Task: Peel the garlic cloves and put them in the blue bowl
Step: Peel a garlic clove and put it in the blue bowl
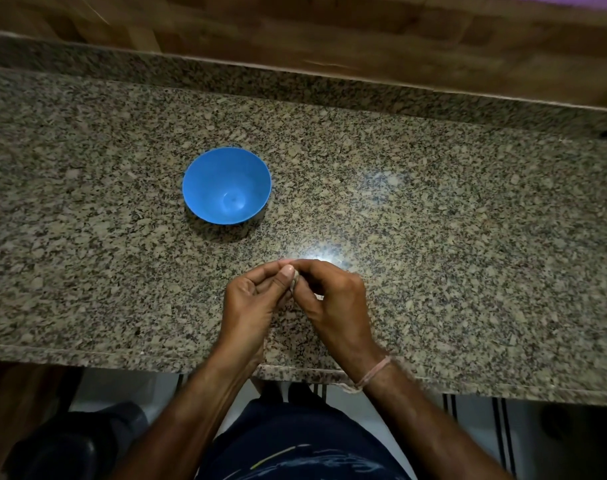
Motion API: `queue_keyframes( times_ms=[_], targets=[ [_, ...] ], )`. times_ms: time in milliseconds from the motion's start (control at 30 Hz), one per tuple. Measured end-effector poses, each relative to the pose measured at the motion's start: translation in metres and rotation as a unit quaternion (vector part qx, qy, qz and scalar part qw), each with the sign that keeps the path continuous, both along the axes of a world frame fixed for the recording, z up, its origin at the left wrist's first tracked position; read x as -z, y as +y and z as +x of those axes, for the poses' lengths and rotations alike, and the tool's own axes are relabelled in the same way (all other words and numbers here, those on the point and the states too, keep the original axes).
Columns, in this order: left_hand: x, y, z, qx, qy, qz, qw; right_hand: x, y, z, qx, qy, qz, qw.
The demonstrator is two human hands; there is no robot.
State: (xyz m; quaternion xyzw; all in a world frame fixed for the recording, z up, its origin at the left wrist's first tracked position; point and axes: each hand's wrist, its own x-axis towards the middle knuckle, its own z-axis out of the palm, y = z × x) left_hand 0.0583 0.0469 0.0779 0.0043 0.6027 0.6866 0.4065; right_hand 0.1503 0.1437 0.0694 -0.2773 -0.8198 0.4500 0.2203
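- The left hand (252, 299) and right hand (333, 299) meet fingertip to fingertip above the near half of the counter (468, 237), well short of its front edge.
- Between them sits a small pale clove (294, 281), mostly hidden; only a sliver shows beside the left thumb.
- The left hand's fingers are curled, its thumb pressed against the clove, so it pinches the clove from the left.
- The right hand's fingers are curled too, bent over the clove from the right and gripping it; its knuckles face up.
- Whether any skin is off the clove cannot be told, since the fingers cover nearly all of it.
- A thin pinkish thread (373, 374) is tied round the right wrist, which lies over the counter's front edge.
- The bowl (226, 186) stands upright on the counter, beyond the hands and to their left, well apart from them; its blue inside is bare.
- A bright glare patch (324, 256) lies on the speckled stone just beyond the fingertips.
- A wooden wall (364, 36) rises behind the counter.
- Below the front edge, the person's dark clothing (295, 445) and a pale floor (468, 427) show.
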Motion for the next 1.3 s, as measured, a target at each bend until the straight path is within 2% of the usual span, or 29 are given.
queue_keyframes(
  times_ms=[200,367,500,733,1133,1233,1300],
  targets=[
    [0.004,-0.01,-0.009,0.003,-0.021,0.014,1.0,0.002,-0.015,-0.008,0.012,-0.018,0.026,0.999],
    [0.009,-0.018,-0.017,-0.014,-0.076,0.038,0.996,-0.005,-0.028,-0.013,0.049,0.026,-0.016,0.998],
    [0.011,-0.026,-0.025,-0.003,-0.094,0.059,0.994,-0.006,-0.033,-0.018,0.066,0.019,-0.004,0.998],
    [0.013,-0.039,-0.035,0.034,-0.075,0.058,0.995,-0.003,-0.045,-0.022,0.03,-0.02,0.073,0.997],
    [0.014,-0.045,-0.038,0.017,-0.072,0.058,0.996,0.001,-0.058,-0.033,0.045,-0.034,0.083,0.995],
    [0.014,-0.044,-0.039,0.008,-0.075,0.06,0.995,0.0,-0.058,-0.036,0.068,-0.006,0.028,0.997],
    [0.014,-0.043,-0.041,0.001,-0.078,0.058,0.995,-0.003,-0.058,-0.037,0.108,0.024,-0.102,0.989]
  ],
)
